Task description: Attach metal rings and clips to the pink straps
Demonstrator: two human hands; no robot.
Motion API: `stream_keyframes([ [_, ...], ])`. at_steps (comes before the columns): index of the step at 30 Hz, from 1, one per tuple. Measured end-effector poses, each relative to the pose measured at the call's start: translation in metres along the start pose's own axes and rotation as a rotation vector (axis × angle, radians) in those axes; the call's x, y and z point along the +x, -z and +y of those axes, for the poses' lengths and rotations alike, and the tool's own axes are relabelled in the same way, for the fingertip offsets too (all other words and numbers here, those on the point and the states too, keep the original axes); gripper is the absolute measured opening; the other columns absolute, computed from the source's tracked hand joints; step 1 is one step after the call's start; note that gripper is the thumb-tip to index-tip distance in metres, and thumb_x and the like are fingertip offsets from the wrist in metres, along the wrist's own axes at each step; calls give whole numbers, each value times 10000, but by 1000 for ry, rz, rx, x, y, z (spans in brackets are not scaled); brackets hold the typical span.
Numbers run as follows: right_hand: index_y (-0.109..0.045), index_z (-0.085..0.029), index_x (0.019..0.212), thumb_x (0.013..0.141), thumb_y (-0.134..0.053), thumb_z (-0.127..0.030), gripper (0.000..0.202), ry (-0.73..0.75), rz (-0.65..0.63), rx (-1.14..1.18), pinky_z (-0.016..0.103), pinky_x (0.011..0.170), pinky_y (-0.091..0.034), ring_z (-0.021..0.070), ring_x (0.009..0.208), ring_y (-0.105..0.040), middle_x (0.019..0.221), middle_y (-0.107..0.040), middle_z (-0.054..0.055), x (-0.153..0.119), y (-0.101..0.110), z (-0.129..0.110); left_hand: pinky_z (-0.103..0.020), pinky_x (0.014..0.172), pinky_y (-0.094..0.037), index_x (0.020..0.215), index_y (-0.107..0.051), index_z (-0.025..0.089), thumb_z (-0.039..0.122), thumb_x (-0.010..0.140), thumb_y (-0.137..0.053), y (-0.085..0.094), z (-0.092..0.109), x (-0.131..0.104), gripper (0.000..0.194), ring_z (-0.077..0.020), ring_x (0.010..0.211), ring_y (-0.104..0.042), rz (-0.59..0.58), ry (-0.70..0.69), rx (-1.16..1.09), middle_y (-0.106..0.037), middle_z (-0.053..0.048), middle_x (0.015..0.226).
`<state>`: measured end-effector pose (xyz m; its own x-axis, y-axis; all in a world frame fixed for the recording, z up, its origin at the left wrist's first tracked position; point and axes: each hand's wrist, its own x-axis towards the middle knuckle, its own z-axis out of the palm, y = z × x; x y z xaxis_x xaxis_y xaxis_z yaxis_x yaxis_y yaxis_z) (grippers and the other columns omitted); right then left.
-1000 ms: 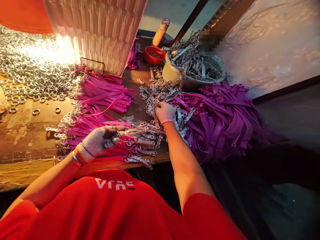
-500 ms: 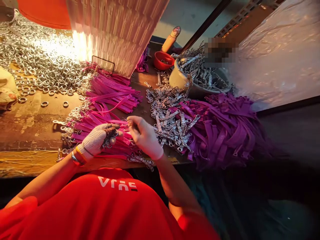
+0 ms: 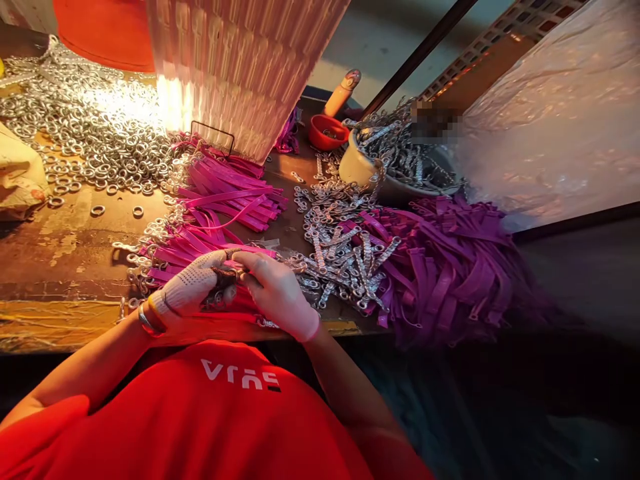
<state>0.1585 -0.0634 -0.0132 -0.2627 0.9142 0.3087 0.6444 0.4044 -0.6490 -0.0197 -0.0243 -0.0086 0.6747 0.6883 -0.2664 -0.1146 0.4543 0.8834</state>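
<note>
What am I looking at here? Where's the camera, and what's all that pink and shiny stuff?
There's no machine: these are a person's left hand and right hand, both in pale gloves. The camera sits on that person's head, looking down, so their red shirt fills the bottom. On the table lie metal rings at the left, pink straps in the middle, and metal link pieces with purple straps at the right. The pale tub holds more metal pieces. The hands' fingertips meet, but what they pinch is too hidden to name.
</note>
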Motion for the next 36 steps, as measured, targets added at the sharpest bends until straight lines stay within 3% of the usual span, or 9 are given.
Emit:
stream_keyframes([
  [5, -668, -241, 1181, 921, -588, -212, 274, -140, 233, 167, 289, 872, -544, 172, 932, -684, 1046, -740, 20, -1, 0, -4, -166, 419, -345, 1069, -642, 163, 335, 787, -718, 5, 2, -3, 339, -69, 478, -464, -26, 81, -146, -581, 11, 678],
  [9, -687, -234, 1081, 893, -636, -266, 198, -259, 311, 289, 283, 795, -555, 164, 838, -677, 955, -733, 1, -3, -8, -3, -177, 378, -268, 913, -622, 156, 447, 819, -733, -3, -9, -2, 325, -56, 393, -373, 108, 29, -4, -506, 46, 542],
  [14, -675, -241, 1146, 951, -570, -307, 231, -226, 216, 163, 358, 931, -535, 215, 1000, -683, 1093, -734, 53, -4, -8, 0, -186, 400, -284, 759, -546, 163, 512, 898, -635, -5, -16, -2, 386, -57, 412, -368, 211, -65, 153, -478, 43, 531],
  [18, -573, -220, 1351, 988, -516, -342, 388, -140, 74, 69, 402, 1020, -493, 245, 1152, -632, 1260, -670, 115, 0, 7, 3, -184, 384, -263, 738, -542, 162, 540, 867, -664, 2, -2, -2, 417, -53, 423, -368, 139, 8, 189, -482, 34, 581],
  [21, -552, -244, 1370, 1018, -466, -345, 376, -115, -40, 215, 356, 1017, -498, 202, 1147, -632, 1278, -664, 74, 5, 18, 5, -180, 360, -223, 731, -523, 170, 537, 832, -703, 5, 9, 0, 421, -44, 395, -322, 71, 133, 86, -442, 47, 578],
  [25, -557, -238, 1341, 1021, -461, -323, 344, -54, -111, 278, 343, 1024, -487, 184, 1155, -623, 1278, -658, 66, 9, 18, 8, -175, 358, -234, 726, -534, 164, 553, 825, -704, 7, 8, 8, 436, -43, 386, -319, -4, 155, 64, -437, 45, 559],
  [28, -604, -222, 1243, 1020, -455, -291, 277, 39, -107, 165, 329, 975, -489, 187, 1106, -640, 1195, -697, 71, 10, 11, 12, -179, 345, -233, 702, -532, 162, 581, 834, -677, 9, -1, 14, 462, -48, 364, -333, 20, 146, 117, -453, 37, 529],
  [32, -670, -204, 955, 1006, -458, -298, 237, 11, -23, -197, 288, 735, -454, 186, 799, -655, 858, -729, 54, 9, 9, 15, -181, 334, -253, 710, -545, 162, 574, 860, -644, 9, -3, 17, 450, -60, 356, -368, 153, 72, 249, -488, 26, 515],
  [36, -624, -208, 696, 944, -486, -241, 286, 44, -8, -391, 297, 599, -329, 152, 590, -559, 638, -654, 23, 9, 15, 15, -174, 353, -279, 777, -573, 157, 523, 896, -613, 3, 9, 16, 388, -61, 385, -393, 76, 25, 315, -517, 23, 549],
])
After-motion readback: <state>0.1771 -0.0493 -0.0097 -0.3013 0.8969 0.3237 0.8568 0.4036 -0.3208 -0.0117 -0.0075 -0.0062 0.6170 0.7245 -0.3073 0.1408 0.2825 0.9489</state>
